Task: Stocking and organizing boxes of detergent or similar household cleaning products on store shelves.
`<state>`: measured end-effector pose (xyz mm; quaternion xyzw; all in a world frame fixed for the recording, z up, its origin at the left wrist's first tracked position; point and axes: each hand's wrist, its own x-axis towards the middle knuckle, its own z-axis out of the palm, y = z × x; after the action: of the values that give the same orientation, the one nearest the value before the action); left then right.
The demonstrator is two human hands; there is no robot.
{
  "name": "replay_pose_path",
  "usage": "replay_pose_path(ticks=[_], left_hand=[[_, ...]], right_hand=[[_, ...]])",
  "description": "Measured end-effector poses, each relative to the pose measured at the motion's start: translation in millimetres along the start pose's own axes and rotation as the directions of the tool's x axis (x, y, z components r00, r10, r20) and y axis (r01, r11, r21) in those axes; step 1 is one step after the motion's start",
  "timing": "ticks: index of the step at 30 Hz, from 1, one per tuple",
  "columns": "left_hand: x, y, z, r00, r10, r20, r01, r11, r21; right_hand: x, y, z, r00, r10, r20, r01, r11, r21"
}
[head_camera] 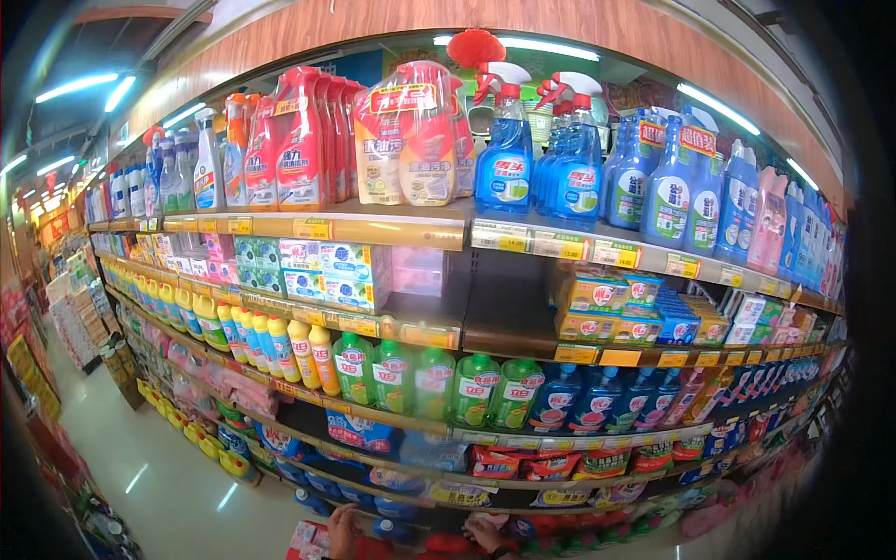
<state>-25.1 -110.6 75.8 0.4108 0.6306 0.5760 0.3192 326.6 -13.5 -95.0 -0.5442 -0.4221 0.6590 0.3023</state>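
Observation:
Low in the view, my left hand (343,532) is raised beside a red and white printed item (308,540); whether the two touch cannot be made out. My right hand (483,533) is a little way to the right, fingers apart, with nothing visible in it. Beyond both hands rises a long supermarket shelf of cleaning products. Blue detergent bottles (392,530) are nearest to my left hand on the bottom level. Packs with yellow and purple labels (458,493) lie just above my right hand.
Blue spray bottles (502,164) and red spray bottles (299,150) line the top shelf. Boxed soaps (329,273) sit below, then green dish-soap bottles (353,369) and yellow bottles (297,350). Yellow jugs (238,465) stand low along the tiled aisle floor (175,490). A red ornament (476,47) hangs above.

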Motion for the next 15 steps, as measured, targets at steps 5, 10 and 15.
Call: replay_pose_path(ticks=[5,10,15], left_hand=[[23,118,56,0.959,-0.207,0.194,0.279,0.807,-0.52],[54,181,84,0.928,0.163,0.335,0.001,0.898,-0.44],[94,244,105,0.887,0.322,0.33,-0.15,0.879,-0.453]], right_hand=[[36,-69,-9,0.883,-0.459,-0.093,0.464,0.886,0.027],[-21,-249,10,0.744,-0.668,-0.008,0.661,0.737,-0.144],[-71,-400,49,0.345,-0.933,-0.102,0.898,0.36,-0.252]])
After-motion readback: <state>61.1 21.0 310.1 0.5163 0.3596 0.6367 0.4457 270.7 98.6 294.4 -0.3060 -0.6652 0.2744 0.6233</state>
